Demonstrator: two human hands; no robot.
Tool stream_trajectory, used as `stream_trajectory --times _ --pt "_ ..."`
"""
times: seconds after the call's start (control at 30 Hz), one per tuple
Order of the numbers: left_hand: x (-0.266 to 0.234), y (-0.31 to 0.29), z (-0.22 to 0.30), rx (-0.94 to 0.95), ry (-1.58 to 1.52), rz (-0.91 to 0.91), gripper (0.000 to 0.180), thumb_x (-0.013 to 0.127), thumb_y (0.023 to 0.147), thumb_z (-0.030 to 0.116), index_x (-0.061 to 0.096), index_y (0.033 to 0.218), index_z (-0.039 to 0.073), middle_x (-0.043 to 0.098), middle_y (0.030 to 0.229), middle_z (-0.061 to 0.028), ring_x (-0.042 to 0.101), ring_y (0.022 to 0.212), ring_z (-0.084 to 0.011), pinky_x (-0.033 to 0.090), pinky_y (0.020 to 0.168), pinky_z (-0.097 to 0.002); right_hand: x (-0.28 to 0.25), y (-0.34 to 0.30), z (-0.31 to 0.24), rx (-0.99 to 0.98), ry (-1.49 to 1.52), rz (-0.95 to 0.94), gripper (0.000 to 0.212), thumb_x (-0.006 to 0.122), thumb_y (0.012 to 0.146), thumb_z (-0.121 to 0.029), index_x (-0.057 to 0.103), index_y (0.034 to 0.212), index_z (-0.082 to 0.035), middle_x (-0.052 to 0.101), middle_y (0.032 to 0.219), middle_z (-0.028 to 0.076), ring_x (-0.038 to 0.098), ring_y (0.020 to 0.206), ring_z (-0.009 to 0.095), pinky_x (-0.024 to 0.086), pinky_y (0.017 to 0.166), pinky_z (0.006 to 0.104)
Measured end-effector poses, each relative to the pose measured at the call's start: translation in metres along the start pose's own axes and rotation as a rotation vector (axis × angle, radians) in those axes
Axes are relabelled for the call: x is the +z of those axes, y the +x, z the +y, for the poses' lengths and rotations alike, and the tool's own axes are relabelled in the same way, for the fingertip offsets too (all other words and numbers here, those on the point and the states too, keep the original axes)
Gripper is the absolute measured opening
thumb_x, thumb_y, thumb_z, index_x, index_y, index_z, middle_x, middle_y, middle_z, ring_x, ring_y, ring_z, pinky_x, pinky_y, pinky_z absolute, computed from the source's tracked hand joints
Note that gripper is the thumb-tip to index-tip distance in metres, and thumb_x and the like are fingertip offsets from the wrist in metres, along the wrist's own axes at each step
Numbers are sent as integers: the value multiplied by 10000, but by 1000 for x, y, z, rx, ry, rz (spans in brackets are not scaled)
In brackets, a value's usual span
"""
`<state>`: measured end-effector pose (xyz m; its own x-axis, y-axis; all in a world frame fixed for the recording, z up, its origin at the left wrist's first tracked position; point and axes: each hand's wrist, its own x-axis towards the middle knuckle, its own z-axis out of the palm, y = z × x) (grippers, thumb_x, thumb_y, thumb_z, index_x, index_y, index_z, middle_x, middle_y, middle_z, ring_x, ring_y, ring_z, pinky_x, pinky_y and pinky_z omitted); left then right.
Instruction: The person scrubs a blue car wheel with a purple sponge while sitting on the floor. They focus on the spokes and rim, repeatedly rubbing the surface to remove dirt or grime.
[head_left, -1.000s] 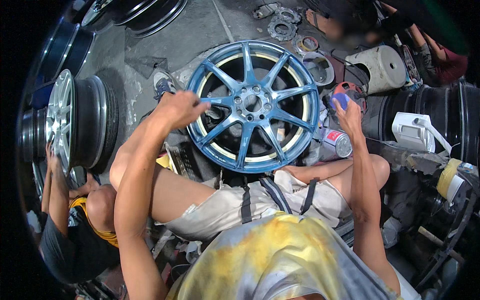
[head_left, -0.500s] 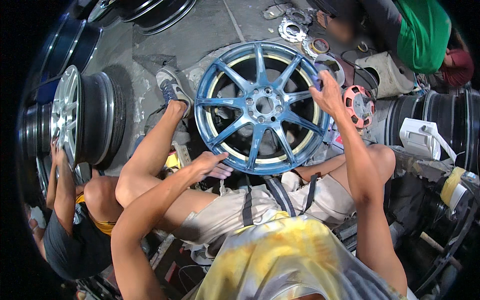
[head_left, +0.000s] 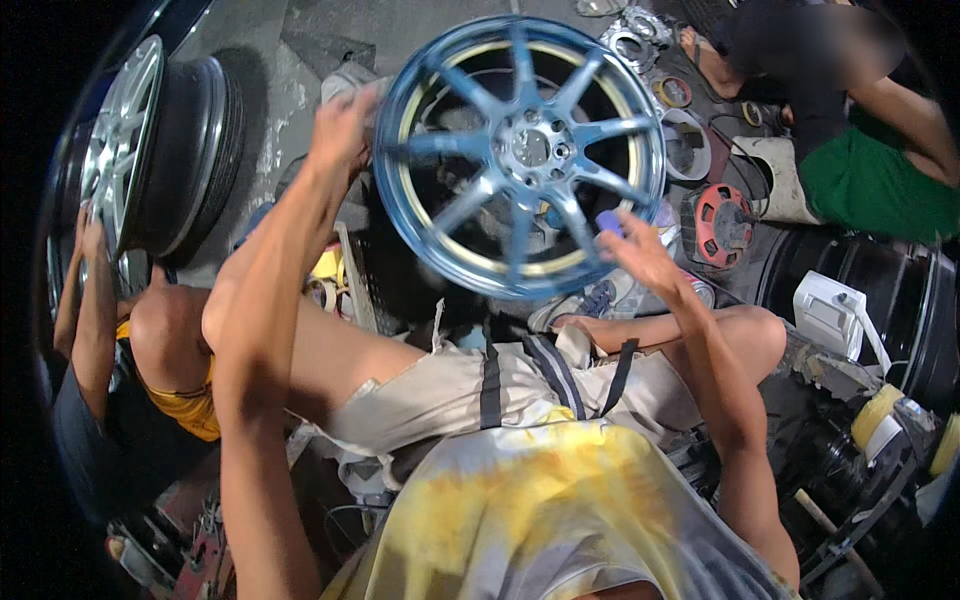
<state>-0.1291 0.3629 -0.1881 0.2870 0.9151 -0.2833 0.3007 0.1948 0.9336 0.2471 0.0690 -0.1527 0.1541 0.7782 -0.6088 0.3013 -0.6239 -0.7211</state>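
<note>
A blue-painted multi-spoke wheel rim [head_left: 523, 170], patchy and partly bare metal, lies face up before my knees. It is slightly blurred, and what supports it is hidden. At its left edge is my left hand [head_left: 343, 128], raised and smeared by motion; its fingers are hard to make out. Near the lower right of the rim, my right hand [head_left: 643, 258] pinches a small purple pad [head_left: 609, 222] between thumb and fingers. The pad is over the outer lip, though I cannot tell whether it touches.
To the left, a co-worker's hands [head_left: 92, 232] are on a silver wheel [head_left: 125, 140] standing upright. Another person in green shorts [head_left: 875, 190] sits at the far right. Nearby are tape rolls [head_left: 672, 92], a red round slotted thing [head_left: 722, 226] and a white box-shaped device [head_left: 830, 312].
The blue rim has shifted away from me and appears turned. My left hand has gone from its near edge up to its left side. My right hand has come down the right side with the pad.
</note>
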Motion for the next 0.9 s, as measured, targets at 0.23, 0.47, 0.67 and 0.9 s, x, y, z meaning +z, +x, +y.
stream_trajectory --times 0.23,0.47,0.67,0.9 --pt "29 25 24 122 825 140 583 688 958 364 596 1289 -107 678 1236 -313 660 1181 -428 512 1000 -488 -33 -7 11 -413 -290 361 250 672 981 -203 563 1029 17 617 833 191 613 700 301 493 676 408" --pt "24 5 -15 -76 917 -88 551 603 988 433 622 1291 -26 674 1210 -345 640 1187 -483 484 1028 -502 0 8 7 -405 -325 372 250 683 953 -204 565 998 12 628 902 224 614 815 375 492 765 424" --pt "31 29 11 -87 963 -16 560 591 972 473 698 1215 -20 677 1193 -348 643 1184 -474 487 1033 -505 23 8 2 -276 -116 292 285 639 997 -259 534 987 6 571 788 145 501 696 213 455 677 389" --pt "62 63 0 49 703 119 668 521 990 551 664 1243 -50 681 1194 -335 614 1218 -493 460 1070 -531 57 -9 -5 -442 -159 231 230 653 970 -187 541 1013 9 600 905 196 588 806 353 485 771 427"
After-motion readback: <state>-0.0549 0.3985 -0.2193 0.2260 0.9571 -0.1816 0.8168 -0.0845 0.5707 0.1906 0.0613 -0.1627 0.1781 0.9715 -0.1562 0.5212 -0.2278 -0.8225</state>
